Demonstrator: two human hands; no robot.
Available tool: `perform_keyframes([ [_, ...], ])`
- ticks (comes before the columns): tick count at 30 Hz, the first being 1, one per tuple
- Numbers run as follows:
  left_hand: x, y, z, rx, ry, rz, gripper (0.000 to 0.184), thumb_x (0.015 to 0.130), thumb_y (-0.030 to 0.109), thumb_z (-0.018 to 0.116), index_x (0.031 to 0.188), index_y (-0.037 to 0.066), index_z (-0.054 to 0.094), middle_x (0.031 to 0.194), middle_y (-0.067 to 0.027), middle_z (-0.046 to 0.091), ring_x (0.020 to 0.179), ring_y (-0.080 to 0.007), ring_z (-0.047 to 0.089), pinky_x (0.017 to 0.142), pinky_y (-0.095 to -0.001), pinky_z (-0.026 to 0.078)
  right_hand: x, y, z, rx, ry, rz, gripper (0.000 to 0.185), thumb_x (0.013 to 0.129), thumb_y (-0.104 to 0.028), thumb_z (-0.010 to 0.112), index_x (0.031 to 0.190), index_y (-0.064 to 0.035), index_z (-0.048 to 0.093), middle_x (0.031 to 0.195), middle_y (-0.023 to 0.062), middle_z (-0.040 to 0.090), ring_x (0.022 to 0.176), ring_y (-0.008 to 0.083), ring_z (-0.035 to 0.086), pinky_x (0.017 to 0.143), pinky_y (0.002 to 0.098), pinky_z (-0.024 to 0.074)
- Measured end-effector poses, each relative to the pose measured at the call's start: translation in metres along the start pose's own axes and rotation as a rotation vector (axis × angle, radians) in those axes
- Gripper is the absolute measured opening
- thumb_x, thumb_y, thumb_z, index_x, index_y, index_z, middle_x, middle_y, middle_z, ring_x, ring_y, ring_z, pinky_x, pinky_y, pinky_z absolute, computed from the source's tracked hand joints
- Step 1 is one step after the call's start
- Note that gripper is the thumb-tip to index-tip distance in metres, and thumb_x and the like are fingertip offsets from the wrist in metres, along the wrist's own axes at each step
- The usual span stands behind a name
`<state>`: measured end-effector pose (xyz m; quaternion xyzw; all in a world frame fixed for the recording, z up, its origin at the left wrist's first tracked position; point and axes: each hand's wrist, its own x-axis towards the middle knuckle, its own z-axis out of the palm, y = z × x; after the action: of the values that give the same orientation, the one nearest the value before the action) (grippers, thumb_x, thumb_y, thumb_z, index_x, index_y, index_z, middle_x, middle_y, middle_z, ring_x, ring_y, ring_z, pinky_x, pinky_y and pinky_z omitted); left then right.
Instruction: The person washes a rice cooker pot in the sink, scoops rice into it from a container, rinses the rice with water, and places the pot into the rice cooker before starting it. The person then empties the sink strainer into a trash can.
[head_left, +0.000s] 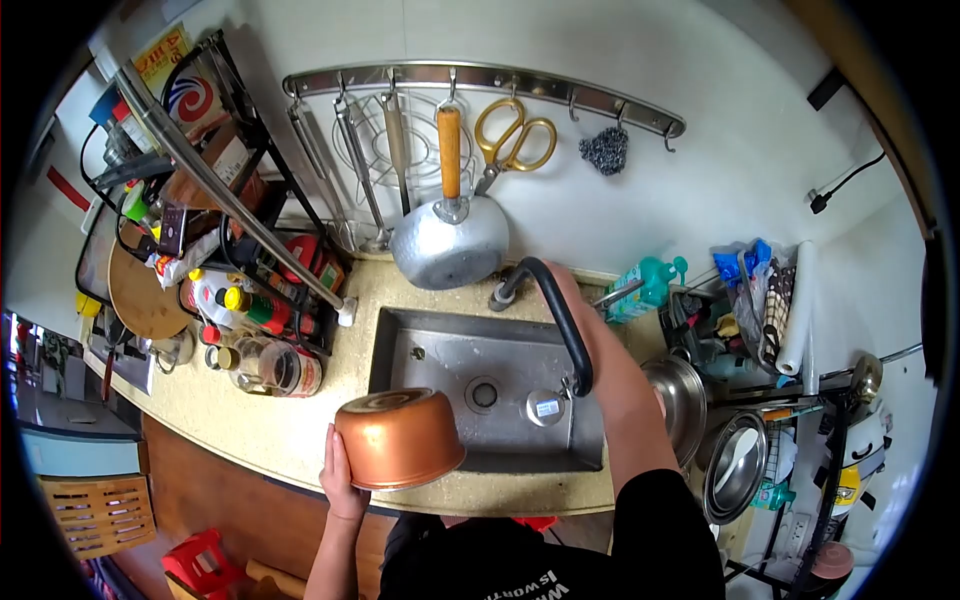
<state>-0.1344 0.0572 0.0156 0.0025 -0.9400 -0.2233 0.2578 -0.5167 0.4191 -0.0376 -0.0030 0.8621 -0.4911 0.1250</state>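
A copper-coloured pot [402, 440] is tilted with its base up, over the sink's front left corner. My left hand [345, 478] holds it at its left side, fingers against the wall. My right arm reaches past the black curved faucet [566, 325] toward the back of the sink [450, 360]. Of my right hand [563, 283] only a part shows behind the spout; its fingers are hidden. A small round metal strainer with a label [545, 407] lies in the sink, right of the drain.
Utensils, gold-handled scissors [514, 140] and a metal ladle [450, 243] hang from a wall rail [480, 80]. Bottles and jars [265, 368] crowd the left counter. A teal bottle [648, 288] and metal bowls [675, 408] stand at the right.
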Motion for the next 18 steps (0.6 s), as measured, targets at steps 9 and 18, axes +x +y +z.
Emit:
perform_keyframes([
  [9, 0.004, 0.003, -0.009, -0.030, 0.049, 0.004, 0.064, 0.084, 0.006, 0.065, 0.142, -0.001, 0.041, 0.135, -0.0334, 0.049, 0.101, -0.0450, 0.065, 0.073, -0.0398, 0.058, -0.025, 0.001, -0.002, -0.252, 0.099, -0.163, 0.022, 0.094, -0.022, 0.051, 0.098, -0.0051, 0.065, 0.084, 0.0222, 0.066, 0.085, 0.0433, 0.063, 0.072, 0.0484, 0.0484],
  [18, 0.012, -0.010, -0.012, -0.079, 0.106, 0.039, 0.060, 0.084, 0.005, 0.064, 0.140, -0.002, 0.043, 0.133, -0.0333, 0.050, 0.102, -0.0446, 0.065, 0.070, -0.0395, 0.058, -0.168, 0.155, 0.008, -0.386, 0.033, -0.104, 0.026, 0.088, -0.027, 0.052, 0.093, -0.0048, 0.064, 0.086, 0.0213, 0.067, 0.085, 0.0409, 0.065, 0.072, 0.0504, 0.0505],
])
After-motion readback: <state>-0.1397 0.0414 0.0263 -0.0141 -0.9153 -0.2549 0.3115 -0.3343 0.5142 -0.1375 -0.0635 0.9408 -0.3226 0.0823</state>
